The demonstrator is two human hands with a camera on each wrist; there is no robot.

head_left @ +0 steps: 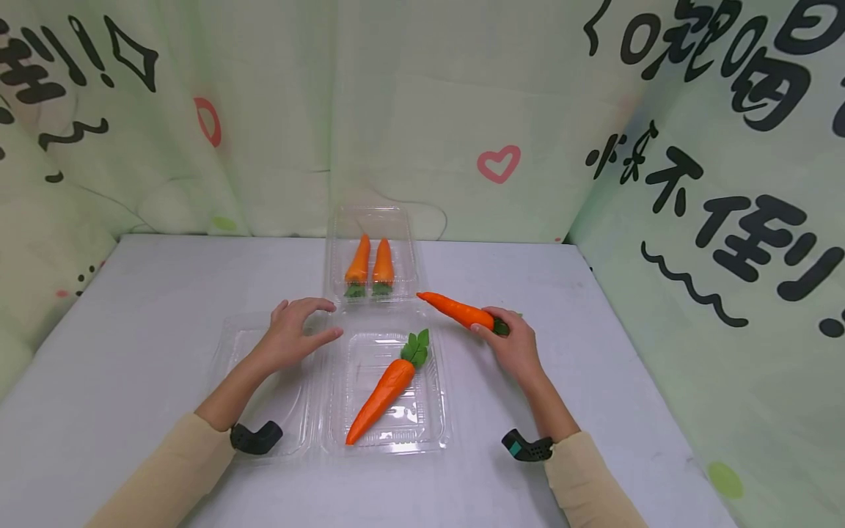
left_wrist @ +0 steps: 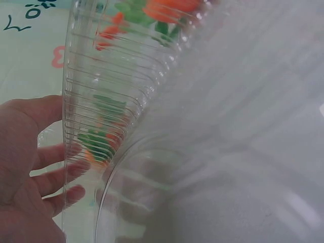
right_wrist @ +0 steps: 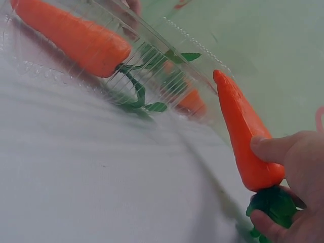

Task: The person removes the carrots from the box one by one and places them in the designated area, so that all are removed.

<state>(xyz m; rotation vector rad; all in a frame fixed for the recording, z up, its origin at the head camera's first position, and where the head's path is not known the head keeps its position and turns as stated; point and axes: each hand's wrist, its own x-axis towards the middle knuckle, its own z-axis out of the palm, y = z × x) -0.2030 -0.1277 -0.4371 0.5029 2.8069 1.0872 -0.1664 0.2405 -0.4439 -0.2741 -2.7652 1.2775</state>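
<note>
My right hand (head_left: pixel 511 341) grips an orange carrot (head_left: pixel 455 308) near its green leafy end, thumb along its side, with the tip pointing left. In the right wrist view the carrot (right_wrist: pixel 243 131) is raised over the table. One larger carrot (head_left: pixel 383 400) with green leaves lies diagonally in the open clear plastic box (head_left: pixel 432 433) in front of me. Left of it, my left hand (head_left: pixel 290 337) hovers over the open lid (head_left: pixel 300 433), thumb and fingers spread and holding nothing. Its fingers show partly behind clear plastic in the left wrist view.
Behind the open box stands another clear plastic box (head_left: pixel 412 271) with two carrots (head_left: pixel 359 264) inside, leaves toward me. The white table (head_left: pixel 541 293) ends at a pale green curtain (head_left: pixel 429 147), which also hangs along both sides. Black devices (head_left: pixel 256 438) are strapped on both wrists.
</note>
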